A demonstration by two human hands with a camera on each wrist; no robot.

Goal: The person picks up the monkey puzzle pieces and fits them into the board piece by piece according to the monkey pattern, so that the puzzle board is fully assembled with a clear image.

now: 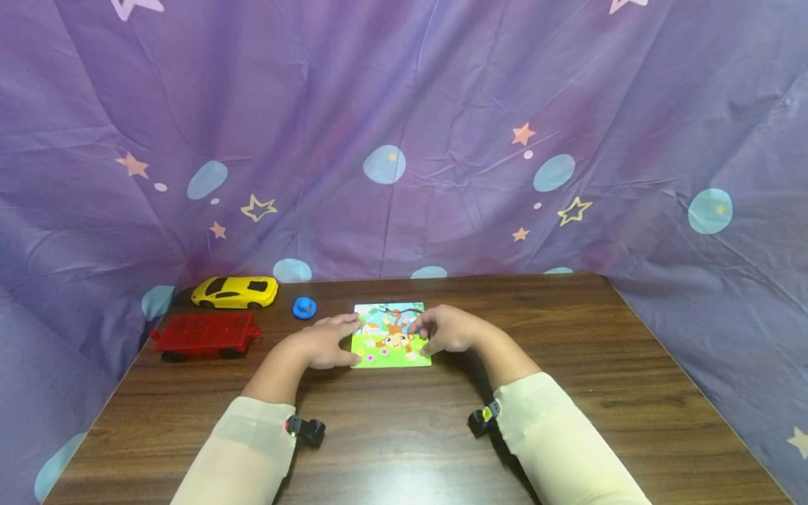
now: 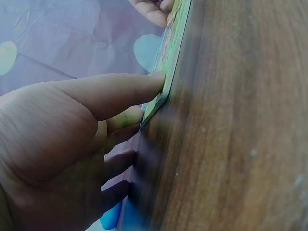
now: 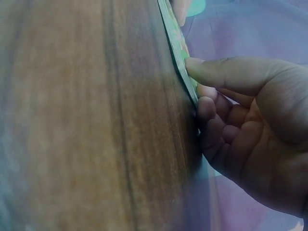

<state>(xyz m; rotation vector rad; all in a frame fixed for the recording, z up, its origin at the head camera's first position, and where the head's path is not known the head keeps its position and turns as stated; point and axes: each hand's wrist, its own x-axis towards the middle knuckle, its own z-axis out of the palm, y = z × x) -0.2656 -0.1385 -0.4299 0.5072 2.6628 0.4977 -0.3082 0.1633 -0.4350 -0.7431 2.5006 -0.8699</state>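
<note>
A thin picture board (image 1: pixel 385 358) with a cartoon monkey, green grass and blue sky lies flat on the table, between both hands. At its left side is my left hand (image 1: pixel 325 344). In the left wrist view the thumb (image 2: pixel 139 89) touches the board near a corner, and the other fingers extend fairly straight along the edge. My right hand (image 1: pixel 453 330) is at the right side, its fingers bent. The right wrist view has the right thumb (image 3: pixel 226 72) on the board's edge (image 3: pixel 179 62), with curled fingers against that edge. Fingertips are partly hidden there.
Back left on the brown wooden table (image 1: pixel 404 421) stands a yellow toy car (image 1: pixel 236 291). In front of it is a red toy trailer (image 1: pixel 205 333) with black wheels. A small blue toy (image 1: pixel 304 307) sits near the left hand. Purple patterned cloth (image 1: pixel 442 105) hangs behind.
</note>
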